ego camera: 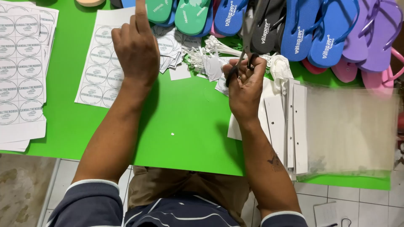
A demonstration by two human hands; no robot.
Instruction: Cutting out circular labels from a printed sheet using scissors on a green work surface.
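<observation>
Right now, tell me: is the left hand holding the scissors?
No, the scissors are in the right hand; the left hand is raised, empty.

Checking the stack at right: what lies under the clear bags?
Under the clear bags lie white card strips with punched holes, on the green table. The bags cover how far the strips run beneath, and how many there are.

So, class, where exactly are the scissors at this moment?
In the head view, the scissors are right of centre, held in the right hand, blades pointing up toward the row of flip-flops.
</observation>
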